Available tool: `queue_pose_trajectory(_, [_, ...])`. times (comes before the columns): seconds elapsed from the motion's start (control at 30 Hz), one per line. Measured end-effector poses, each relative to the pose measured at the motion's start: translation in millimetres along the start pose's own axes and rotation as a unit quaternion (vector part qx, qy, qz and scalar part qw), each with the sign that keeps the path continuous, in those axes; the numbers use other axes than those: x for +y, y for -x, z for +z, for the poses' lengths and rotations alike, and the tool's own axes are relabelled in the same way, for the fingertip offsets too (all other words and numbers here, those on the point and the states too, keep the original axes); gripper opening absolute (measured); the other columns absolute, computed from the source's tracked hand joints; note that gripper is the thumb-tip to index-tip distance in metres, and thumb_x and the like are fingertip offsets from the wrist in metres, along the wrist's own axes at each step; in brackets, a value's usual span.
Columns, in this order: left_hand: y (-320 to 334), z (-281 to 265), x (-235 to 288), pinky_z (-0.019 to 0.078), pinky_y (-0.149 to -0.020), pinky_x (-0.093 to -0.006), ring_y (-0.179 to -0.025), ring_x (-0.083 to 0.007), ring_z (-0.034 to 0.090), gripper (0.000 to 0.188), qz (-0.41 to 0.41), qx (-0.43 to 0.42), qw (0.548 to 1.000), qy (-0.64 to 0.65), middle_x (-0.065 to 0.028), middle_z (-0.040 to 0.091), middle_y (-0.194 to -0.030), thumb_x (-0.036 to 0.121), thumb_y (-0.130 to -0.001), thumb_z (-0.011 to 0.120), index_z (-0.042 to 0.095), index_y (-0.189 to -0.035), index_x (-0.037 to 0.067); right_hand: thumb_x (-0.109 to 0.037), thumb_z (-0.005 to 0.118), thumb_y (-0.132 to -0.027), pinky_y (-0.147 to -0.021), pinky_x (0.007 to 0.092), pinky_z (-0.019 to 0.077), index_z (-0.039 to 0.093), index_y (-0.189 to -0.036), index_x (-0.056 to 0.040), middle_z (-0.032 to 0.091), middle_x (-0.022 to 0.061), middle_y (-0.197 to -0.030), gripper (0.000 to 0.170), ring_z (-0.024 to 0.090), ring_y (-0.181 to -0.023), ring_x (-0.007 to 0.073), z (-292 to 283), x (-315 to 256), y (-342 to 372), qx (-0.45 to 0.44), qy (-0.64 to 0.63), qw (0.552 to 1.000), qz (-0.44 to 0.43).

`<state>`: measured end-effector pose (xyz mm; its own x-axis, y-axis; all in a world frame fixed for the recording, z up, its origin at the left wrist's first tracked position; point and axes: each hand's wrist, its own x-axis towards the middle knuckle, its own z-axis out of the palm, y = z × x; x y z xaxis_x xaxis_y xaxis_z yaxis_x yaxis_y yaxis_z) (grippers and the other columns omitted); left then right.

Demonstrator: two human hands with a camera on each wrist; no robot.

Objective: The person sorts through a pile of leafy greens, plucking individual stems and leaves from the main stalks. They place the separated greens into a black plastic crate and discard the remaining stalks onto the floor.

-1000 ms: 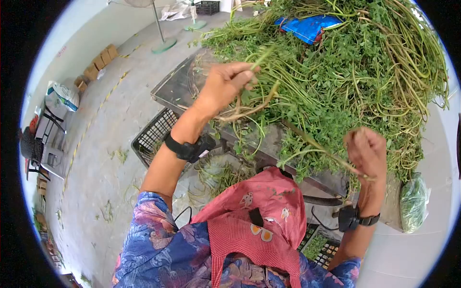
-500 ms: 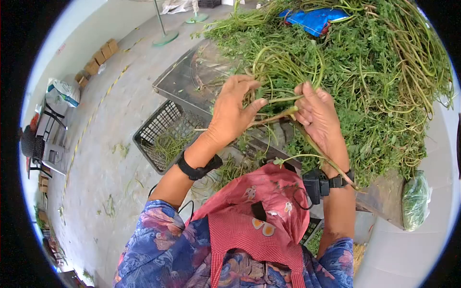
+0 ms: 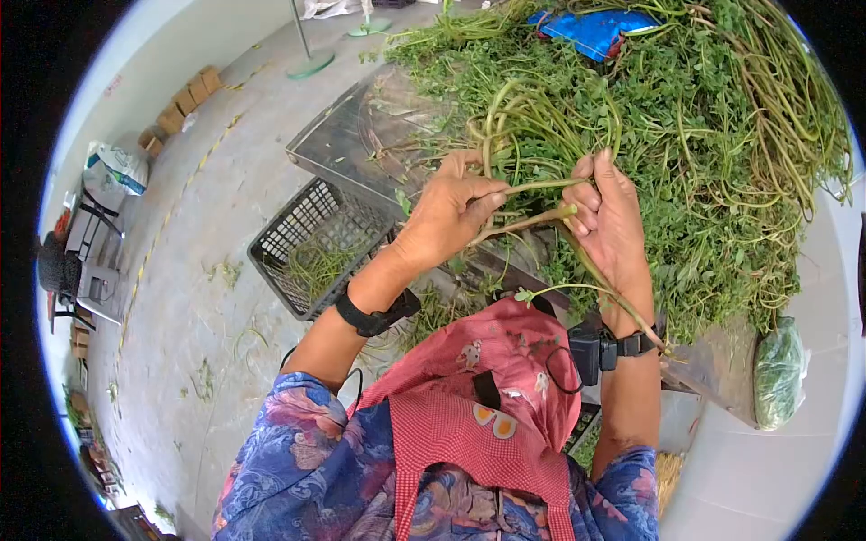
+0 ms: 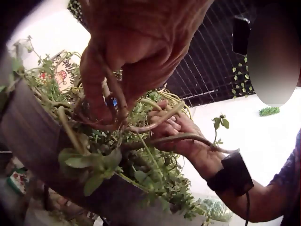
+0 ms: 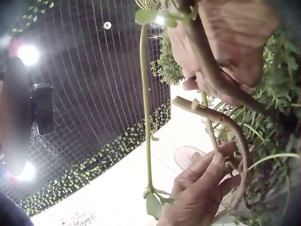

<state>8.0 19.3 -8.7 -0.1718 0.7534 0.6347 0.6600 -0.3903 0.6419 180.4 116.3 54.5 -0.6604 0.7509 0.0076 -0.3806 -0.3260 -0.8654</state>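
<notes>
In the head view a green stem point(image 3: 541, 185) is stretched between both hands above the table edge. The left hand point(image 3: 444, 209) pinches its left part between thumb and fingers; the right hand point(image 3: 606, 216) grips the other end with curled fingers. A thicker brownish stem point(image 3: 523, 223) runs from below the left hand towards the right one. Another thick stem point(image 3: 600, 281) slants down across the right wrist. The right wrist view shows the left hand point(image 5: 200, 190) pinching the thin stem point(image 5: 209, 127), with the cut end of the thick stem point(image 5: 188, 105) beside it.
A large heap of leafy stems point(image 3: 686, 171) covers much of the dark table point(image 3: 338, 135), with a blue packet point(image 3: 595, 32) on it. A black crate point(image 3: 307, 216) with stems stands lower left. A green-filled plastic bag point(image 3: 779, 379) lies at the table's right end.
The right hand has come in from the right to meet the left and grip the stem. The left hand has moved down and slightly right. Over the last half second both have shifted little.
</notes>
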Motion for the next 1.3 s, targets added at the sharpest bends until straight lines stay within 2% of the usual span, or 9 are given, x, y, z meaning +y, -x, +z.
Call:
queue_pose_trajectory(0.1, [-2, 5, 2, 0.0457, -0.063, -0.0287, -0.069, -0.0157, 0.057, 0.012, -0.096, 0.026, 0.994, 0.036, -0.0075, 0.055, -0.085, 0.008, -0.086, 0.057, 0.064, -0.091, -0.001, -0.036, 0.049, -0.093, -0.038, 0.0185, 0.0257, 0.052, -0.08, -0.0066, 0.035, -0.0053, -0.054, 0.033, 0.031, -0.043, 0.0032, 6, 4, 9, 0.003, 0.018, 1.0, -0.011])
queue_pose_trajectory(0.23, [-12, 3, -4, 0.0435, -0.053, -0.0254, -0.056, -0.0113, 0.053, 0.016, -0.123, 0.032, 0.992, 0.006, -0.0064, 0.054, -0.074, 0.011, -0.089, 0.054, 0.063, -0.088, -0.002, -0.024, 0.052, -0.091, -0.049, 0.0252, 0.0376, 0.058, -0.075, -0.0026, 0.054, 0.0007, -0.062, 0.027, 0.047, -0.052, 0.0094, 38, 26, 34, -0.033, 0.385, 0.901, -0.197])
queue_pose_trajectory(0.3, [-19, -8, -1, 0.0445, -0.066, -0.0357, -0.073, -0.0272, 0.057, 0.016, -0.282, 0.013, 0.956, 0.082, -0.018, 0.057, -0.084, 0.013, -0.085, 0.056, 0.063, -0.083, -0.001, -0.021, 0.052, -0.091, -0.05, 0.0241, 0.0392, 0.057, -0.076, -0.0029, 0.055, -0.0004, -0.063, 0.024, 0.048, -0.053, 0.0087, 51, 31, 47, -0.092, 0.415, 0.873, -0.241])
queue_pose_trajectory(0.47, [-10, -19, -8, 0.0458, -0.074, -0.0367, -0.084, -0.0291, 0.059, 0.017, -0.148, 0.046, 0.988, -0.015, -0.0166, 0.058, -0.087, 0.012, -0.082, 0.058, 0.063, -0.094, 0.001, -0.03, 0.044, -0.096, -0.042, 0.0189, 0.0229, 0.049, -0.075, -0.0087, 0.036, -0.0073, -0.056, 0.03, 0.029, -0.046, 0.0022, 26, 3, 44, -0.027, 0.191, 0.977, -0.085])
queue_pose_trajectory(0.53, [-11, -20, 13, 0.0457, -0.08, -0.0365, -0.088, -0.0305, 0.058, 0.022, -0.026, 0.214, 0.964, -0.156, -0.014, 0.06, -0.088, 0.011, -0.081, 0.059, 0.061, -0.101, 0.003, -0.032, 0.044, -0.096, -0.041, 0.019, 0.0228, 0.048, -0.077, -0.0076, 0.034, -0.0058, -0.055, 0.031, 0.029, -0.045, 0.0027, 19, -11, 49, -0.061, 0.113, 0.987, -0.097])
queue_pose_trajectory(0.8, [-6, -5, 96, 0.0479, -0.079, -0.03, -0.094, -0.0252, 0.06, 0.029, 0.082, -0.016, 0.996, -0.009, -0.0128, 0.06, -0.109, 0.008, -0.08, 0.064, 0.06, -0.109, 0.006, -0.035, 0.046, -0.095, -0.041, 0.0187, 0.0245, 0.047, -0.077, -0.0063, 0.035, -0.0046, -0.055, 0.033, 0.029, -0.044, 0.0039, 1, -27, 75, -0.033, 0.003, 0.995, -0.093])
queue_pose_trajectory(1.0, [-3, 14, 110, 0.0495, -0.066, -0.0305, -0.074, -0.0233, 0.063, 0.023, 0.135, -0.055, 0.988, 0.041, -0.0105, 0.064, -0.083, 0.005, -0.083, 0.06, 0.06, -0.106, 0.001, -0.031, 0.056, -0.09, -0.041, 0.0177, 0.0273, 0.055, -0.094, 0.0, 0.042, -0.0031, -0.057, 0.031, 0.034, -0.044, 0.003, -12, -37, 94, -0.111, -0.002, 0.986, -0.121])
queue_pose_trajectory(1.13, [-1, 12, 126, 0.048, -0.059, -0.027, -0.063, -0.0162, 0.06, 0.019, 0.042, -0.129, 0.976, 0.169, -0.0095, 0.063, -0.075, 0.005, -0.089, 0.053, 0.06, -0.105, 0.0, -0.01, 0.067, -0.079, -0.051, 0.0172, 0.039, 0.055, -0.119, 0.0013, 0.059, 0.0019, -0.066, 0.043, 0.051, -0.058, 0.0039, -5, -49, 115, -0.053, 0.327, 0.934, -0.133])
queue_pose_trajectory(1.3, [8, 17, 132, 0.0473, -0.056, -0.0245, -0.061, -0.013, 0.059, 0.019, 0.065, -0.138, 0.977, 0.147, -0.0083, 0.062, -0.073, 0.007, -0.089, 0.053, 0.06, -0.105, 0.0, -0.008, 0.064, -0.081, -0.066, 0.0241, 0.0484, 0.068, -0.091, -0.0002, 0.068, 0.0049, -0.082, 0.014, 0.062, -0.073, 0.0107, -2, -48, 124, 0.001, 0.536, 0.799, -0.273])
